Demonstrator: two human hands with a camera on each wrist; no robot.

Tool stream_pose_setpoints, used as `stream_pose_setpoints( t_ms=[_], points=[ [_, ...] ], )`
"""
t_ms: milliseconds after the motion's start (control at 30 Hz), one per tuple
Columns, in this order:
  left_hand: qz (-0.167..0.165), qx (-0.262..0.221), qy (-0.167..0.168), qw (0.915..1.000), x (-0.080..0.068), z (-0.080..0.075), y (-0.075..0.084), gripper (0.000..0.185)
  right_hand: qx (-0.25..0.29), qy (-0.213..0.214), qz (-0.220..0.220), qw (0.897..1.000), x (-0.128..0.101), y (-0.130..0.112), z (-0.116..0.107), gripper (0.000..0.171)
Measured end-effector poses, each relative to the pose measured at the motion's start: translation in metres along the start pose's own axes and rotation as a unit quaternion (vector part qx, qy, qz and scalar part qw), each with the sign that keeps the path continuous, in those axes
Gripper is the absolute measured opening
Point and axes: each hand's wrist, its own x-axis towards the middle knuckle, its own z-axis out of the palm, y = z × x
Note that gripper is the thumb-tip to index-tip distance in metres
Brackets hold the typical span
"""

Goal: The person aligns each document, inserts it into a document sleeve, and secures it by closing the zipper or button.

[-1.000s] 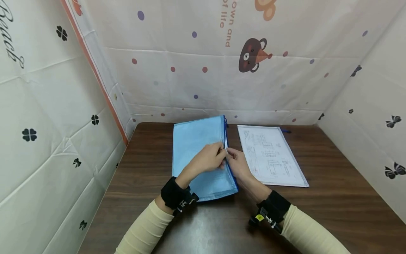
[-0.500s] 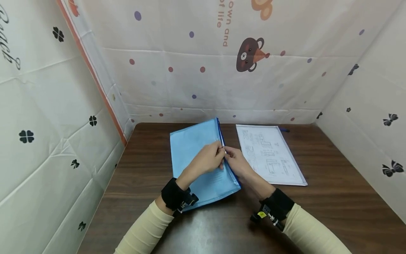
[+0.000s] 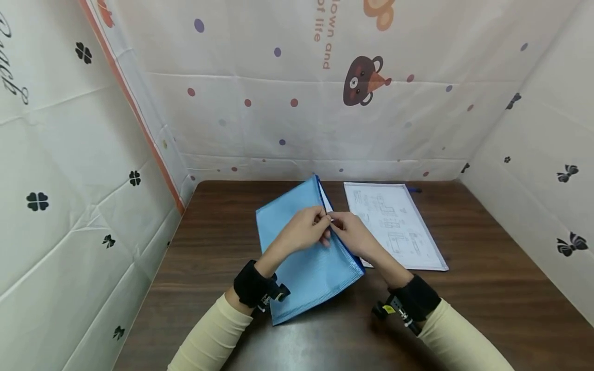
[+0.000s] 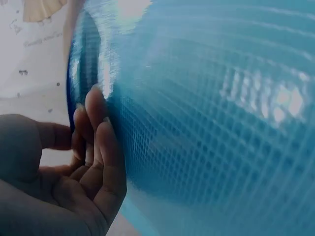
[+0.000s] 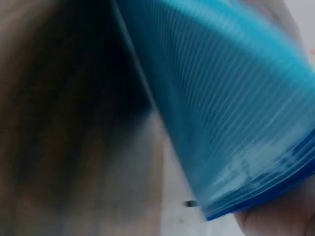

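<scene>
I sit at a dark wooden table (image 3: 487, 288) walled in on three sides by pale printed cloth (image 3: 260, 77). In front of me lies a light blue mesh zip pouch (image 3: 306, 268) with a darker blue zip edge (image 3: 345, 250) along its right side. The pouch is turned at an angle, its near corner towards my left wrist and its far corner pointing at the back wall.

Both hands meet at the zip edge, about midway along it. My left hand (image 3: 303, 232) rests across the top of the pouch, fingers curled and pinching the edge — the left wrist view shows my fingertips (image 4: 101, 128) curled against the mesh. My right hand (image 3: 355, 234) comes in from the right, its thumb and fingers closed on the same spot, right against the left fingertips. The right wrist view is blurred and shows only blue mesh up close.

Just right of the pouch lies a sheet of paper with line drawings (image 3: 394, 224) — its near left corner sits under the pouch edge.
</scene>
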Motion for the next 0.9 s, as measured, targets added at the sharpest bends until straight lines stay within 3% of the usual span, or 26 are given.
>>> stream_pose_setpoints(
  t_ms=[67,167,267,433,567,700,800,900],
  points=[
    [-0.006,-0.023,0.007,0.9997,-0.001,-0.001,0.001,0.025,-0.061,0.022,-0.024,0.998,0.001,-0.005,-0.002,0.025],
    [-0.005,-0.049,0.022,0.9986,-0.002,-0.005,0.002,0.025,-0.109,0.058,-0.046,0.991,0.001,-0.012,-0.004,0.025],
    [0.007,-0.062,0.045,0.997,-0.002,-0.009,0.002,0.024,-0.124,0.087,-0.057,0.987,-0.002,-0.021,-0.007,0.025],
    [0.03,-0.076,0.092,0.9924,-0.001,-0.018,0.002,0.025,-0.124,0.092,-0.077,0.985,-0.012,-0.038,-0.02,0.03],
    [0.046,-0.123,0.136,0.982,0.0,-0.025,0.001,0.026,-0.132,0.082,-0.082,0.984,-0.026,-0.054,-0.03,0.039],
    [0.061,-0.192,0.174,0.964,0.0,-0.032,0.0,0.027,-0.188,0.072,-0.081,0.976,-0.042,-0.07,-0.035,0.046],
    [0.08,-0.219,0.18,0.9557,0.0,-0.036,-0.001,0.027,-0.222,0.086,-0.092,0.967,-0.049,-0.077,-0.035,0.043],
    [0.1,-0.219,0.166,0.9563,0.001,-0.038,-0.002,0.026,-0.228,0.124,-0.118,0.959,-0.054,-0.077,-0.036,0.032]
  ],
)
